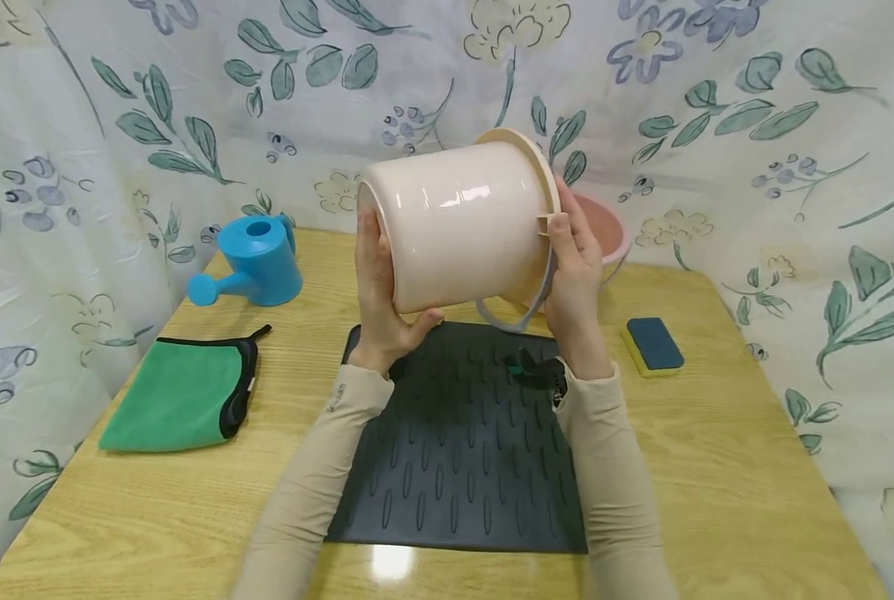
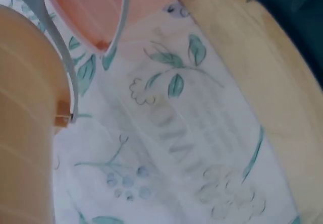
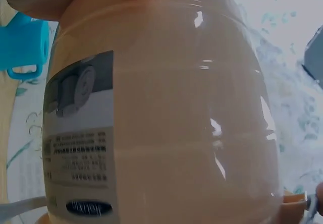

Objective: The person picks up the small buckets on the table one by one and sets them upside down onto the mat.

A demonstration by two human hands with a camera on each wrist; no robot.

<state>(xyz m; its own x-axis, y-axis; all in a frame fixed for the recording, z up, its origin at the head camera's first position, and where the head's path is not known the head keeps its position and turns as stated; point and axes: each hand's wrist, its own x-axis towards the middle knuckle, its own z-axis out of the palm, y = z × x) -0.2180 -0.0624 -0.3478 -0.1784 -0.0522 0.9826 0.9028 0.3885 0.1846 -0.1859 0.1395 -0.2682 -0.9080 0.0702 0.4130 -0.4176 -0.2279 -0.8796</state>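
A cream bucket [image 1: 461, 225] is held on its side above the dark mat, its base toward the left and its rim toward the right. My left hand [image 1: 379, 292] holds the base end, fingers along the bottom and thumb beneath the side. At the rim my right hand [image 1: 576, 283] grips the bucket, thumb by the handle lug. The grey handle [image 1: 517, 321] hangs below. In the right wrist view a printed label [image 3: 81, 143] shows on the bucket's side. The left wrist view catches the bucket [image 2: 25, 133] at its left edge.
Behind the right hand stands a pink bucket [image 1: 604, 225]. A blue watering can [image 1: 259, 262] and a folded green cloth [image 1: 177, 396] are on the left, a blue-and-yellow sponge [image 1: 654, 344] on the right. The ribbed mat [image 1: 454, 475] lies on the wooden table [image 1: 731, 483]; a floral curtain hangs behind.
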